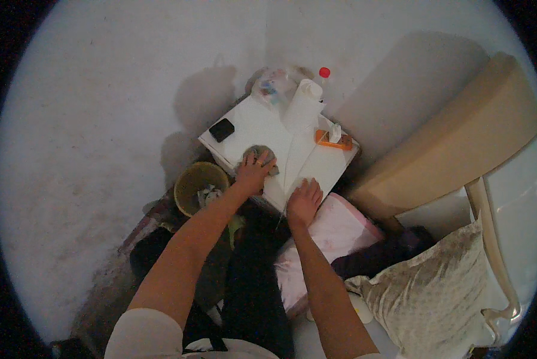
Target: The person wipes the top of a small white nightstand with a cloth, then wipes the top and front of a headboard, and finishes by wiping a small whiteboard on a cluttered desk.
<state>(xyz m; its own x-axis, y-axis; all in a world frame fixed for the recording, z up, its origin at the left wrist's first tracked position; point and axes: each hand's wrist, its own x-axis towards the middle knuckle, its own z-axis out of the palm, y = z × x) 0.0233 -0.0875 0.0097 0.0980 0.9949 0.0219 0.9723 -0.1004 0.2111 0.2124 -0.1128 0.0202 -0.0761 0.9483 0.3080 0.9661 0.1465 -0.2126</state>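
A small white bedside table [251, 120] stands in the room corner before me. My left hand [255, 171] rests with spread fingers on a crumpled grey cloth [260, 150], pressing it to the tabletop near its left front edge. My right hand [305, 201] lies on the right front edge, palm down and holding nothing. On the left corner of the top is a small black object [222, 130]. An orange tray-like item [334, 141] with something white on it sits at the right. A white roll [305, 101], apparently paper, stands towards the back.
Behind the roll are a clear plastic bag [274, 85] and a red-capped bottle [324, 73]. A yellowish bin [188, 190] holding crumpled paper stands left of the table. At right are pink bedding [340, 217], a worn pillow [430, 291] and a tan headboard [448, 134].
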